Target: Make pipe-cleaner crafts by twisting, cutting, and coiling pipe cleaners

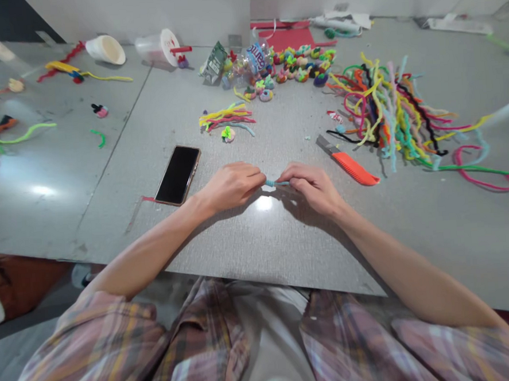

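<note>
Between my two hands stretches a light blue pipe cleaner, partly coiled near the left fingers. My left hand is closed on its coiled end, and my right hand pinches the straight end. Both hands are just above the grey table. To the right of my right hand lies an orange-handled utility knife, its blade pointing up and left. A black-screened phone rests left of my left hand. Beyond the hands sit a small bundle of cut pipe cleaners and a little yellow-green and pink piece.
A large heap of loose pipe cleaners spreads at the right. Along the back are many small colourful pom-pom-like pieces, a crumpled plastic bottle, a green wrapper, a tipped lidded cup and a white cup.
</note>
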The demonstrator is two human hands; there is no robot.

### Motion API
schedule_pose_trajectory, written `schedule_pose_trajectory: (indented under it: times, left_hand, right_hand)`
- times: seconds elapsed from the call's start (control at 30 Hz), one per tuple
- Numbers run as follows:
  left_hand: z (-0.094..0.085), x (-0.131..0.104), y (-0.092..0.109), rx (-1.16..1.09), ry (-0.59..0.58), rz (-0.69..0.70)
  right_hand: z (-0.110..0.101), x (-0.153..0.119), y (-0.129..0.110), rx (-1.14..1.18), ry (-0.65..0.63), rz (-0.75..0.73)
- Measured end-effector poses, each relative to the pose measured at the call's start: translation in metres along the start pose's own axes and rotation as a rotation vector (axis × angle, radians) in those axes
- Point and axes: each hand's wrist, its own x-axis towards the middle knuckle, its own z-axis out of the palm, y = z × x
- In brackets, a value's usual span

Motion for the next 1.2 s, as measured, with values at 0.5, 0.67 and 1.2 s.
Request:
schedule_pose_trajectory:
  times: [0.5, 0.67, 1.2]
  left_hand:
    - [0.0046, -0.0007, 0.0048, 0.069, 0.016, -0.019]
    - [0.0047, -0.0006, 0.0063, 0.061, 0.023, -0.028]
    - [0.0048, -0.0004, 0.0079, 0.036, 0.028, -0.037]
  right_hand:
    - [0.0029, 0.0023, 0.0039, 0.046, 0.009, 0.025]
    - [0.0022, 0.0015, 0.0016, 0.051, -0.001, 0.056]
    - [0.0081, -0.0021, 0.0008, 0.029, -0.027, 0.16]
